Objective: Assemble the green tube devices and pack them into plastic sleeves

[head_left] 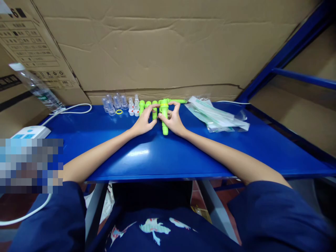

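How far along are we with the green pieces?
Looks done: a row of green parts stands lined up at the back. In hand: left hand and right hand both pinch one green piece on the blue table. Probably left: clear caps, white pieces and a yellow ring sit untouched beside the row; plastic bags lie at the right.

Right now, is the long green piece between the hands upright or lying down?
Lying down, it seems: the green piece stretches along the blue table, pinched between left hand and right hand. Resting or lifted: cannot tell.
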{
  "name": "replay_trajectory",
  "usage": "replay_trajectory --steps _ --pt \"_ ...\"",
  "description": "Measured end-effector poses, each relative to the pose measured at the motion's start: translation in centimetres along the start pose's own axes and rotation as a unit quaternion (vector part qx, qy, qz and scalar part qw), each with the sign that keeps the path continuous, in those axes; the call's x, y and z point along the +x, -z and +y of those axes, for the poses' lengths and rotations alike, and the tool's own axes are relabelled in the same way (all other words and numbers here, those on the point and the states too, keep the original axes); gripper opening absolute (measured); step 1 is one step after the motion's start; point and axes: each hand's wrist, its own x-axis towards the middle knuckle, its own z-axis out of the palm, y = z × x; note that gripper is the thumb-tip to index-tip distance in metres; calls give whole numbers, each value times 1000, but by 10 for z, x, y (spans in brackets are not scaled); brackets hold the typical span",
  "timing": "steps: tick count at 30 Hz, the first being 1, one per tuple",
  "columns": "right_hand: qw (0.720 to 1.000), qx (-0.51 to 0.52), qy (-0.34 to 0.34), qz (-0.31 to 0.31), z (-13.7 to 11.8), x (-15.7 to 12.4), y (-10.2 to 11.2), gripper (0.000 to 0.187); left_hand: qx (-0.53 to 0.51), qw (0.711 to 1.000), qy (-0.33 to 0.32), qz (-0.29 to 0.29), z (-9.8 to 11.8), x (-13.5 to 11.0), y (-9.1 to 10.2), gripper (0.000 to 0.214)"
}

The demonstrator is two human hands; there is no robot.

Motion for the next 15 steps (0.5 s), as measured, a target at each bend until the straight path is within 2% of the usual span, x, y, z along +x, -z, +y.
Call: replay_trajectory --steps 2,5,11,13,15 --pt "1000 -15 -11 7 0 6 7 75 24 999 -12 26 -2 5 8 51" --pt "996 -75 -26 26 4 17 27 75 58 993 -6 98 -12 14 27 44" --pt "976 -200 -62 61 27 35 68 71 144 962 76 221 -51 24 78 35" --pt "967 -231 -83 69 36 37 75 69 176 949 125 230 -59 23 92 33" --pt "960 -251 -105 69 42 39 77 68 215 942 184 180 -60 21 103 30"
